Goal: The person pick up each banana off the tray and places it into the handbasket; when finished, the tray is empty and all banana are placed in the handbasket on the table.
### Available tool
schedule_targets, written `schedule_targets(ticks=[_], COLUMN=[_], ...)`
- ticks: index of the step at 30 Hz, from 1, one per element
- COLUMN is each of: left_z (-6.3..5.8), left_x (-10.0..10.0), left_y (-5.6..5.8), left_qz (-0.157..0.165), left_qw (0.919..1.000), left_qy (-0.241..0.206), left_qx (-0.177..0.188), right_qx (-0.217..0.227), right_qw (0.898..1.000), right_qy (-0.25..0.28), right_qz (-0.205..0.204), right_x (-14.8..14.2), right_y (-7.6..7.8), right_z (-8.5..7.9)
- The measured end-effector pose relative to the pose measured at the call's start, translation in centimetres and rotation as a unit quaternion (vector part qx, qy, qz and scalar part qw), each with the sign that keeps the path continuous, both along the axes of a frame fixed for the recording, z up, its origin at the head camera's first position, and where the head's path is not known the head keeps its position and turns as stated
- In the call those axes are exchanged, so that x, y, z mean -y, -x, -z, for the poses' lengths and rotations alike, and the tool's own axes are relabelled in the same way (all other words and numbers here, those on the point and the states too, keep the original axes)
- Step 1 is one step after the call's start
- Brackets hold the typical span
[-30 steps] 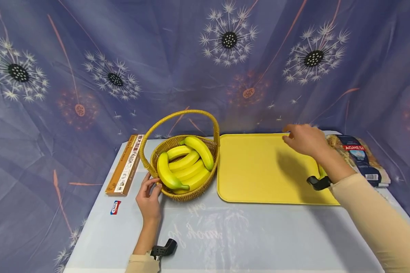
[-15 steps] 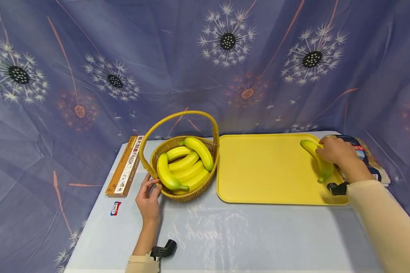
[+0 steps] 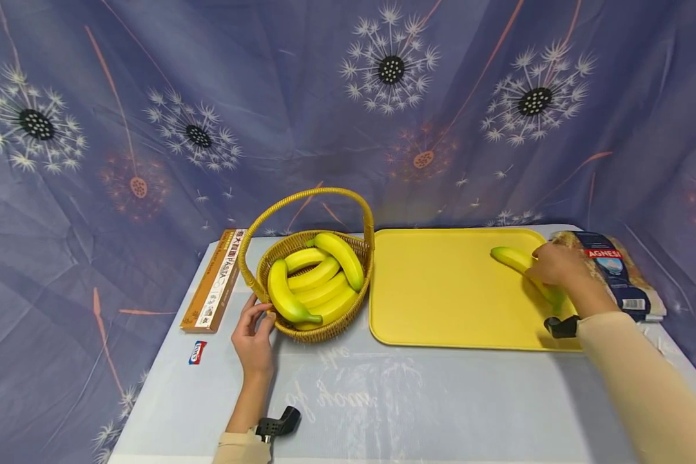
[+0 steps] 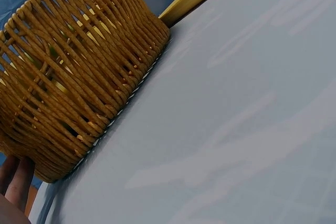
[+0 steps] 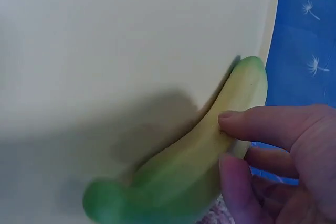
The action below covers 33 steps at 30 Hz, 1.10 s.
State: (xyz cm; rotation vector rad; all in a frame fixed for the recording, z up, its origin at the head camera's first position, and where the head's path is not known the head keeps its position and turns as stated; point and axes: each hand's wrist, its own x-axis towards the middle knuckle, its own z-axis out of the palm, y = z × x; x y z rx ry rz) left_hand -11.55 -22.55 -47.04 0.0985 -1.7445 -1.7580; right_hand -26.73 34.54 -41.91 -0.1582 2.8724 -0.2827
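On the right side of the yellow tray (image 3: 441,290) lies a banana (image 3: 512,259) with green ends. My right hand (image 3: 562,265) pinches it between thumb and fingers and covers part of it. The right wrist view shows those fingertips (image 5: 231,121) on the middle of the banana (image 5: 184,166). Left of the tray stands a woven basket (image 3: 325,333) with a tall arched handle, and several bananas (image 3: 319,278) are heaped inside. My left hand (image 3: 254,338) holds the basket's rim near the handle's left foot, its fingers against the wicker (image 4: 84,72).
A long pasta box (image 3: 211,280) lies left of the basket, with a small red and blue wrapper (image 3: 197,352) in front of it. Beyond the tray's right edge is an Agnesi pasta bag (image 3: 611,267). A patterned curtain (image 3: 301,96) hangs behind the table (image 3: 348,399).
My right hand has moved right and down from above the tray onto the banana. Since half a second ago the banana has shifted slightly left. The left hand and basket stay put.
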Motion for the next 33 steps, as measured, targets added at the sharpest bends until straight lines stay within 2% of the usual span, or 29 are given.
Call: schedule_targets(ticks=[2,6,10,21,26,33], left_z=[0.0,0.0,0.0,0.1,0.1,0.0], left_x=[0.0,0.0,0.0,0.1,0.1,0.1], left_y=[0.0,0.1,0.1,0.0,-0.1,-0.1], left_qz=[0.001,0.001,0.002,0.002,0.002,0.006], left_qw=[1.0,1.0,0.9999,1.0,1.0,1.0], left_qy=[0.001,0.003,0.006,0.008,0.005,-0.006], left_qx=[-0.002,-0.008,-0.009,-0.004,-0.003,0.003], right_qx=[0.003,-0.029,-0.042,-0.057,-0.049,0.003], right_qw=[1.0,0.999,0.998,0.998,0.998,1.0], right_qy=[0.002,-0.012,-0.024,-0.03,-0.032,-0.018], right_qz=[-0.004,-0.025,-0.033,-0.025,-0.021,-0.014], right_x=[0.4,1.5,2.6,3.3,2.9,2.2], right_y=[-0.1,-0.4,-0.6,-0.6,-0.7,-0.8], right_z=[0.0,-0.1,-0.2,0.4,0.5,0.5])
